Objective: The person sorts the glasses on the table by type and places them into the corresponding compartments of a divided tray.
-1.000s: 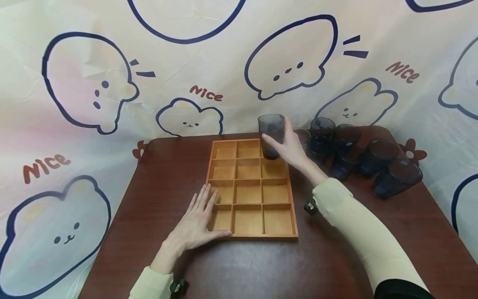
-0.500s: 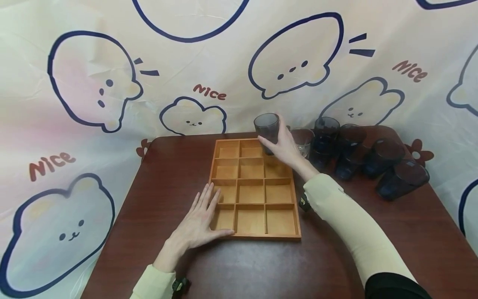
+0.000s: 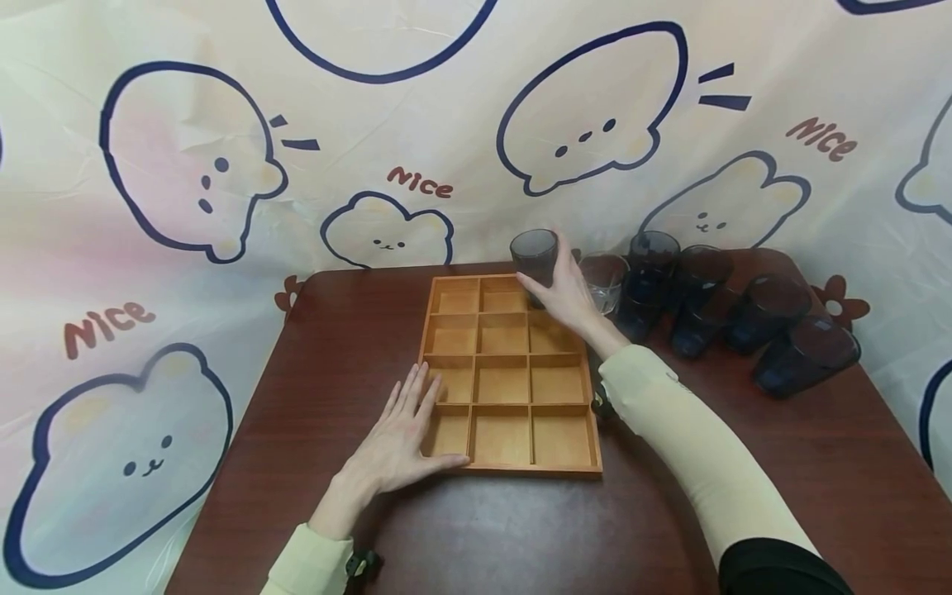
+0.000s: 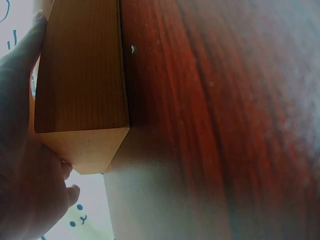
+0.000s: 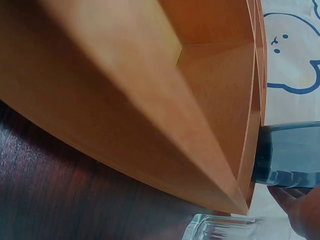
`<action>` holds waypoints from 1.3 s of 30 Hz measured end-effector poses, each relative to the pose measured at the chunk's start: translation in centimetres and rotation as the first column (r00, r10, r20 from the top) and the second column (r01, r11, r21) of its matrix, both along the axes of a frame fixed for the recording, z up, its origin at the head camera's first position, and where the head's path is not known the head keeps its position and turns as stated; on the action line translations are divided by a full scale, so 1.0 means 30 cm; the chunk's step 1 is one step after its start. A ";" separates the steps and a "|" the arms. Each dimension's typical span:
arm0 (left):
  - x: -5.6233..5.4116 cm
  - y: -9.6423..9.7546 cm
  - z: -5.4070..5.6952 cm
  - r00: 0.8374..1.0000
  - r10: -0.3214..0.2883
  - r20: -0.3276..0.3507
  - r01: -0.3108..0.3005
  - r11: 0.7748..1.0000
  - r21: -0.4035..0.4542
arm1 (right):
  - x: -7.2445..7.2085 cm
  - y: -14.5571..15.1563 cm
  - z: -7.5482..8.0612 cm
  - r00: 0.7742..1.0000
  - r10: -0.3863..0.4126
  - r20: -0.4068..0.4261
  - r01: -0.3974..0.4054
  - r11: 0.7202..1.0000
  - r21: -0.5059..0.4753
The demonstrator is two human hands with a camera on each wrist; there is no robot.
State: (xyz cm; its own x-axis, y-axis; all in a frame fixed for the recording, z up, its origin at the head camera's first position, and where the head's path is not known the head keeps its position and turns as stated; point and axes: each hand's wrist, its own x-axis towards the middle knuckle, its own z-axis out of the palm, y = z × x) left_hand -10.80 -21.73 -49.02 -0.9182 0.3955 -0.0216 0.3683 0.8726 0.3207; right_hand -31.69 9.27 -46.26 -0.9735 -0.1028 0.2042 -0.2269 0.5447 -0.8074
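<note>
My right hand (image 3: 568, 289) grips a smoky grey drinking glass (image 3: 532, 250) upright at the far right corner of a wooden tray (image 3: 502, 405) divided into square compartments. The glass's lower end overlaps the far right compartment in the head view. From the right wrist view, the glass (image 5: 290, 155) shows at the end of the tray wall (image 5: 215, 165), fingers around its side. My left hand (image 3: 390, 442) rests on the tray's near left corner, fingers along the left side and thumb along the front edge. The left wrist view shows this corner (image 4: 82, 75) on the table.
Right of the tray's far end stands a clear glass (image 3: 604, 281), partly behind my right hand. Beyond it several dark glasses (image 3: 766, 310) cluster toward the table's right edge. A printed cloth (image 3: 402, 107) hangs right behind the brown table (image 3: 327, 330).
My right hand has carried the smoky glass a little left over the tray, then slightly down at its far right corner. More of the clear glass shows now. The left hand has stayed put.
</note>
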 end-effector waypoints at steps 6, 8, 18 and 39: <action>0.001 0.002 -0.002 1.000 0.002 0.008 -0.002 1.000 -0.001 | -0.016 0.015 -0.036 1.000 -0.022 0.022 0.022 0.999 -0.026; 0.001 0.003 -0.003 1.000 0.003 0.014 -0.003 1.000 0.000 | -0.017 0.021 -0.042 0.999 -0.025 0.032 0.026 0.999 -0.034; 0.001 0.004 0.001 1.000 0.004 0.003 -0.004 1.000 -0.009 | 0.009 0.025 -0.023 0.999 -0.012 0.047 0.014 0.999 -0.042; -0.002 0.004 0.000 1.000 0.001 0.004 -0.001 1.000 -0.009 | 0.004 0.037 -0.057 1.000 -0.003 0.009 0.003 1.000 -0.023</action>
